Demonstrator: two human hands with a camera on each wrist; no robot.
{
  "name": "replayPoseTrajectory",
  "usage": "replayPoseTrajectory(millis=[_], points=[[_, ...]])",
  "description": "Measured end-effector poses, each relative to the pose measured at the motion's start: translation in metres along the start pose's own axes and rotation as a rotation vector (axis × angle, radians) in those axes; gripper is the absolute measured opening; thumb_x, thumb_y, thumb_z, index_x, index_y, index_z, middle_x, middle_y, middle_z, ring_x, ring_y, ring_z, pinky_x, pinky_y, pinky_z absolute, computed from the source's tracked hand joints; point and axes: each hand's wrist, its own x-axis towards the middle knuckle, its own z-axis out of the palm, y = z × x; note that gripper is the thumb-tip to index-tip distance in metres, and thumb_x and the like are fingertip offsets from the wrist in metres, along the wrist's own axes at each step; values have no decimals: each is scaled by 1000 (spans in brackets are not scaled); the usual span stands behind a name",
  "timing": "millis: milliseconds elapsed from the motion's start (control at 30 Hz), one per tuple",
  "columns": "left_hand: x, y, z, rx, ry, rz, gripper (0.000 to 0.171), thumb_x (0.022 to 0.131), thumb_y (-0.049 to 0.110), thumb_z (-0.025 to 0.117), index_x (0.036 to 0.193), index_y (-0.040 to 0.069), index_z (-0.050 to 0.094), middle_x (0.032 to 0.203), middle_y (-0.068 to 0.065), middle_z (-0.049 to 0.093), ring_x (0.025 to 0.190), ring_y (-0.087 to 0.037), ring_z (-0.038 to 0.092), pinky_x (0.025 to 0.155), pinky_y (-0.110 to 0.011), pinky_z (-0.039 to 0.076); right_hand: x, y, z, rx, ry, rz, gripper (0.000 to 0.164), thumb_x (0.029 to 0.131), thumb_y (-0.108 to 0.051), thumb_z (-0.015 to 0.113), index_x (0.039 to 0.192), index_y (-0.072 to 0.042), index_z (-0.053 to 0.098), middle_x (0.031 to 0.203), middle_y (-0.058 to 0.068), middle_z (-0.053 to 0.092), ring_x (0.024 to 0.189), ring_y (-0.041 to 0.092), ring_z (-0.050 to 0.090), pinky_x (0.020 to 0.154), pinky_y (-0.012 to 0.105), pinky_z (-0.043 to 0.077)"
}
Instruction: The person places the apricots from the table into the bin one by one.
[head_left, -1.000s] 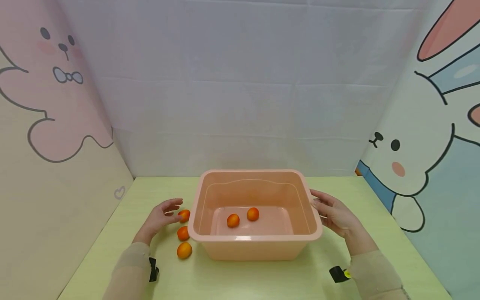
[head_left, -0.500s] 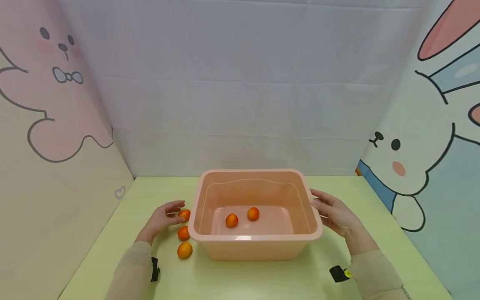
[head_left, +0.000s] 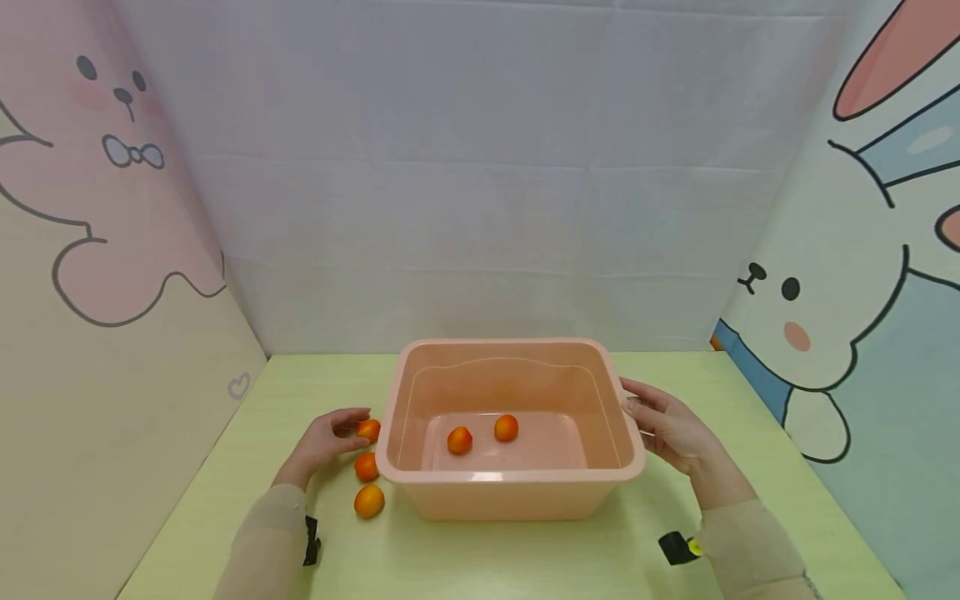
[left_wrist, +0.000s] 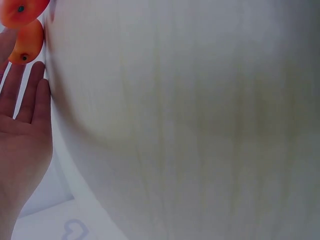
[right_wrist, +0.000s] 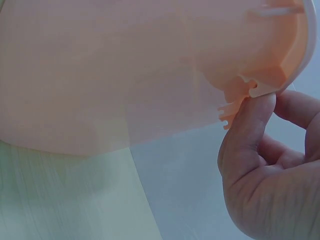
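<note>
A pink plastic basin point(head_left: 510, 500) stands on the table, with two small oranges inside, one orange point(head_left: 460, 440) left of the other orange point(head_left: 506, 427). My right hand point(head_left: 675, 433) pinches the basin's right rim; in the right wrist view its thumb presses under the rim point(right_wrist: 280, 82). On the left side, my left hand point(head_left: 326, 442) holds the farthest small orange point(head_left: 368, 430) between thumb and fingers, beside the basin. Nearer me lie a second orange point(head_left: 367, 467), partly behind the rim, and a third, yellower orange point(head_left: 369, 502). The left wrist view catches the fingers point(left_wrist: 37, 95) only partly.
The pale green table point(head_left: 495, 567) reaches a white back wall point(head_left: 480, 183). Side panels carry a cartoon bear point(head_left: 120, 208) at left and a cartoon rabbit point(head_left: 817, 308) at right. A black wrist device point(head_left: 678, 548) is on the right sleeve.
My left thumb and fingers have come in around the farthest orange. Inside the basin, the left orange has rolled slightly leftward. My right hand keeps its place on the rim.
</note>
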Motion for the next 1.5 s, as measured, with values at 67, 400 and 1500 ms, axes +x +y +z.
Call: replayPoseTrajectory(millis=[67,400,1500], points=[[-1,0,0,-12,4,-4,53,85,11,79,132,-7,59,129,-22,61,112,-36,59,96,-42,50,0,0,0,3,-4,1,66,103,-18,56,156,1,21,106,-1,64,91,13,66,78,27,58],[0,-4,2,-4,45,-70,44,85,8,79,124,-6,65,122,-21,65,106,-33,62,91,-35,54,-1,-1,1,-6,5,3,66,103,-18,56,155,1,21,105,0,63,91,13,65,78,26,57],[-14,42,-45,-41,163,76,43,90,6,72,129,-7,59,124,-27,59,97,-15,64,79,-18,54,0,2,0,-20,0,-9,65,103,-19,55,155,1,21,106,-1,63,90,12,64,77,26,57]])
